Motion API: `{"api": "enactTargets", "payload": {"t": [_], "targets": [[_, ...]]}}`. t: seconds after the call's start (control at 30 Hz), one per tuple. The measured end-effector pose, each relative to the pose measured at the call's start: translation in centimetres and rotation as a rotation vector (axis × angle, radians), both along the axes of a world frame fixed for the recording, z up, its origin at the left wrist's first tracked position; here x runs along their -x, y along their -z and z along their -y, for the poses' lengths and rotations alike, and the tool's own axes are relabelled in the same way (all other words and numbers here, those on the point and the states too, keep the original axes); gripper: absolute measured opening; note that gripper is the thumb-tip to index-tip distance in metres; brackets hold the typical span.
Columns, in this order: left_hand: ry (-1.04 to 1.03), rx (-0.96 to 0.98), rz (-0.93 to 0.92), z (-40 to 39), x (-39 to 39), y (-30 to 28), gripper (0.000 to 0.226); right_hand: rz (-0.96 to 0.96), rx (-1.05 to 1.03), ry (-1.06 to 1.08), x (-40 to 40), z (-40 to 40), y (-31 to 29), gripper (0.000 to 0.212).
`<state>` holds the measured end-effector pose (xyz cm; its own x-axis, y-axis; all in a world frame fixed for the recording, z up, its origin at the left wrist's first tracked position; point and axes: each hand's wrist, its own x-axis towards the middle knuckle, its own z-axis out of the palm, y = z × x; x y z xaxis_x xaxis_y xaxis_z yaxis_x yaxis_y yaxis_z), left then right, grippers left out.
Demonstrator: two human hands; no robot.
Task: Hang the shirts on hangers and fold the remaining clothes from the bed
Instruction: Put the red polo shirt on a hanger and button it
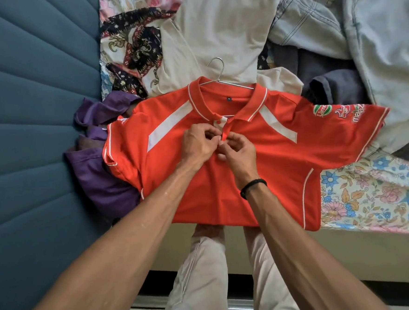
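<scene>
A red polo shirt [260, 165] with white stripes lies face up on the bed, its hem hanging over the near edge. A metal wire hanger [219, 74] sits inside its collar, hook pointing away from me. My left hand [199, 145] and my right hand [237, 152] meet at the button placket just below the collar. Both pinch the placket edges with thumb and fingers. A black band circles my right wrist.
A purple garment [103, 176] is bunched at the shirt's left, against the blue padded headboard [34, 118]. Behind lie a cream shirt [216, 33], a batik cloth [133, 51], light denim [359, 35] and dark clothes [331, 83]. The floral bedsheet [370, 191] shows at right.
</scene>
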<state>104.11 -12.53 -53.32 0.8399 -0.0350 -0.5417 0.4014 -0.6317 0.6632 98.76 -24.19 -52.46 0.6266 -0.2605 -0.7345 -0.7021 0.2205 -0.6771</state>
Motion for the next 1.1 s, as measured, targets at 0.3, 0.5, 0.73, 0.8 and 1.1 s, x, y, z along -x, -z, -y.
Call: {"api": "enactTargets", "payload": {"t": [0.3, 0.5, 0.73, 0.8, 1.1], "targets": [[0.131, -0.062, -0.028, -0.5, -1.4, 0.3, 0.006, -0.046, 0.504, -0.134, -1.1, -1.0, -0.3, 0.013], [0.115, -0.091, -0.015, -0.5, -1.7, 0.4, 0.008, -0.084, 0.129, 0.107, -0.6, -1.5, 0.1, 0.007], [0.027, -0.011, 0.032, -0.6, 0.0, -0.1, 0.009, -0.064, 0.082, 0.106, 1.0, -0.7, -0.2, 0.012], [0.016, 0.015, 0.043, -0.6, 0.5, -0.3, 0.01, -0.057, 0.165, 0.085, 0.7, -0.8, -0.6, 0.018], [-0.106, 0.082, 0.033, -0.6, 0.8, -0.3, 0.013, -0.037, 0.18, -0.049, -0.3, -0.5, -0.3, 0.012]]}}
